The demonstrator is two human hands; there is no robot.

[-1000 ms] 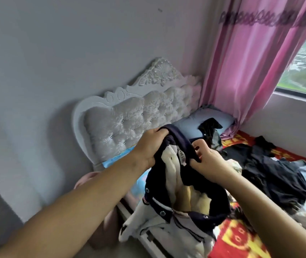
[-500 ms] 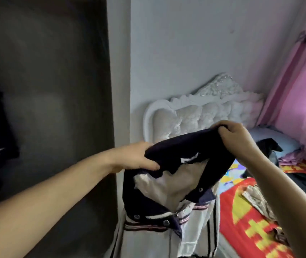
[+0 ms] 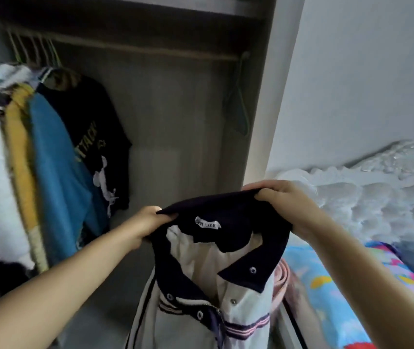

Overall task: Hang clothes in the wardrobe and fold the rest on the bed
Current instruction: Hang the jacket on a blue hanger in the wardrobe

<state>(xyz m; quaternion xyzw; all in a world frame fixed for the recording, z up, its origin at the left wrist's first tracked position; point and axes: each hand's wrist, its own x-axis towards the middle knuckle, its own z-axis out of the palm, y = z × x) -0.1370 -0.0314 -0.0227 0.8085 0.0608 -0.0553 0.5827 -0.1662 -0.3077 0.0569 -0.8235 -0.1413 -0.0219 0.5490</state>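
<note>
On your left, hung clothes [image 3: 49, 157] fill the open wardrobe [image 3: 175, 122]. Your left hand [image 3: 145, 224] pinches one end of the navy-collared jacket [image 3: 213, 260], your right hand [image 3: 284, 202] grips the other, holding it up beside the bed [image 3: 352, 285].

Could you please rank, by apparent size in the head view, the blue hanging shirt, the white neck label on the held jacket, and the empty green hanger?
1. Blue hanging shirt, clearly largest.
2. Empty green hanger, thin and blurred.
3. White neck label, smallest despite being nearest the camera.
</note>
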